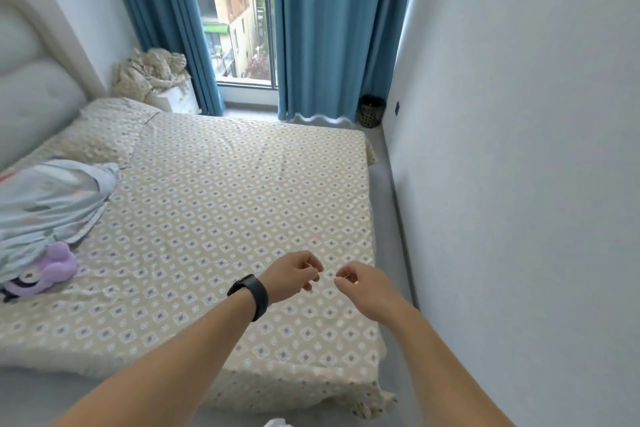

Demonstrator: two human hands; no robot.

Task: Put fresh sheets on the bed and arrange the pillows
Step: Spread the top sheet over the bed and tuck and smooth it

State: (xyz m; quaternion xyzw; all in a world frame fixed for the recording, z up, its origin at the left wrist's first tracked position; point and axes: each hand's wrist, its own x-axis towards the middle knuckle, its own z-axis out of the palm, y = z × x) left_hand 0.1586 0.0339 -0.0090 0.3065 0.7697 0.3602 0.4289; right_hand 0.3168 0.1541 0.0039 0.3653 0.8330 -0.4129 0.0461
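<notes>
Both hands hovered close together over the near right part of the bed, the left hand and right hand with fingers loosely curled; whether they pinched anything could not be told. Beneath them the patterned sheet already lay spread across the mattress. Far to their left, a matching pillow sat by the headboard, with a pale blue blanket and purple plush toy nearer. Tucking and pillow arranging seemingly remained.

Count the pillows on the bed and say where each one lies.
1 for certain: a pillow in the sheet's pattern lies at the far corner by the headboard. The pale blue bundle nearer, above the purple plush toy, may be or hide another.
</notes>
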